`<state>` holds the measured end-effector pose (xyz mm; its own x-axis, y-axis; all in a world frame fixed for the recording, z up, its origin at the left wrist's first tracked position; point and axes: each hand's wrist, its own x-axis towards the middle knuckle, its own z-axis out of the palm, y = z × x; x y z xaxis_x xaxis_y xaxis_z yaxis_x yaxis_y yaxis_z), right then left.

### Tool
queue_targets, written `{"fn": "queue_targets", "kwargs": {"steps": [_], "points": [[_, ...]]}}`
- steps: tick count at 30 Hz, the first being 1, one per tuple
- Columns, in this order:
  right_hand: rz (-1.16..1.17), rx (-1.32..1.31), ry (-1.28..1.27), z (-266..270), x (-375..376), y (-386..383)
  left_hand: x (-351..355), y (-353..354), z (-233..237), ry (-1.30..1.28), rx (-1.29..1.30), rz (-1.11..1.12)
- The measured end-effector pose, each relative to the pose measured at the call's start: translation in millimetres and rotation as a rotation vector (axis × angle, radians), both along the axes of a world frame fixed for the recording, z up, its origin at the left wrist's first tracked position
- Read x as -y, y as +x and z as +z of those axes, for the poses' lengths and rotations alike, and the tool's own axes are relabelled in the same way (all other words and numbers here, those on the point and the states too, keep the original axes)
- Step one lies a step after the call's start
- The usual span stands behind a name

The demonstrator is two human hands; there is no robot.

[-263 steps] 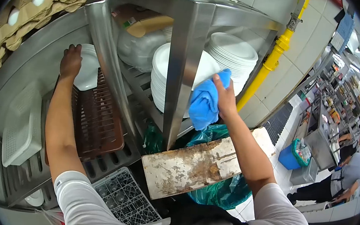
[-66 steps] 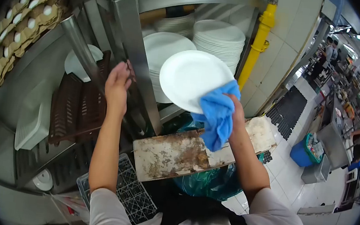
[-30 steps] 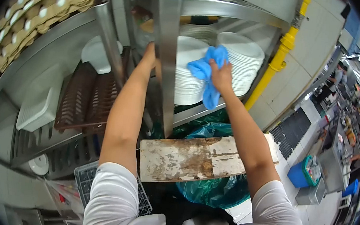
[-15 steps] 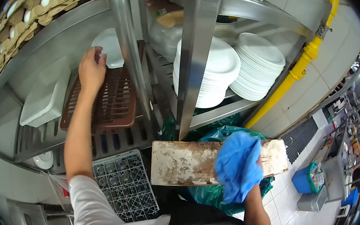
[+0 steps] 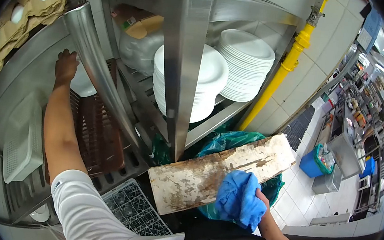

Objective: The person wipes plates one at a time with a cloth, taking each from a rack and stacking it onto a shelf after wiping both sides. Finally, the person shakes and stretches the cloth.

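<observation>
My left hand (image 5: pixel 66 67) is stretched deep into the steel shelf, its fingers loosely bent and apart, with nothing visible in them. Just right of it, a white plate (image 5: pixel 83 84) stands upright, partly hidden by the hand and a steel post, at the far end of a brown plastic dish rack (image 5: pixel 92 130). Bunched in my right hand (image 5: pixel 263 203) is a blue cloth (image 5: pixel 241 198), held at the near edge of a worn, stained white board (image 5: pixel 189 187). Green bin bags (image 5: pixel 227 141) show around the board.
Stacked white plates (image 5: pixel 245 67) fill the shelf behind a steel post (image 5: pixel 180 72). Egg trays (image 5: pixel 12 31) sit upper left, above a white basket (image 5: pixel 25 149). Below is a grey glass rack (image 5: pixel 133 207). A yellow pipe (image 5: pixel 277 87) runs up the wall; a blue bin (image 5: pixel 314 162) stands right.
My left hand has reached farther back past the plate. The blue cloth in my right hand has come down and nearer to me, uncovering more of the board. The view has shifted.
</observation>
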<state>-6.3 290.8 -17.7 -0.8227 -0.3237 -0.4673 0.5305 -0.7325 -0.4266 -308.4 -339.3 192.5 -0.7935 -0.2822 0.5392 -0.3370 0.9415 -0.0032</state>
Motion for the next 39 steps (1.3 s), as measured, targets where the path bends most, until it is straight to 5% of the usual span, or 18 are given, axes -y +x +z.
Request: {"fn": "queue_targets", "kwargs": {"steps": [4, 8, 10, 14, 20, 22, 29, 30, 31, 32, 35, 39], "points": [[-0.012, 0.063, 0.129, 4, 2, -1, 16, 5, 1, -0.063, -0.059, -0.037], [0.009, 0.016, 0.152, 21, 12, -12, 123, -4, -19, -0.349, -0.077, -0.151], [0.019, -0.026, 0.162, 23, 10, -20, 74, 50, 7, -0.140, -0.449, -0.068], [0.106, -0.089, 0.169, 28, 3, -38, 60, 108, 16, 0.200, -0.614, 0.067], [0.217, -0.308, -0.050, 51, 3, -64, 50, 227, -40, 1.205, -0.934, -0.100], [0.187, -0.336, -0.052, 50, -2, -70, 20, 284, -57, 1.596, -0.845, -0.224], [0.146, -0.245, -0.021, -1, -7, -53, -181, 415, -99, 1.806, -0.914, 0.057], [0.143, -0.236, -0.013, -8, -8, -50, -214, 431, -121, 1.433, -0.806, -0.066], [0.140, -0.235, -0.010, -12, -10, -49, -242, 423, -116, 1.830, -0.894, 0.039], [0.136, -0.237, -0.003, -14, -12, -49, -290, 415, -114, 1.707, -0.836, 0.010], [0.124, -0.259, 0.011, -20, -15, -55, -333, 410, -160, 2.267, -0.791, -0.094], [0.114, -0.303, 0.025, -10, -28, -67, -403, 379, -191, 2.353, -0.487, -0.196]]}}
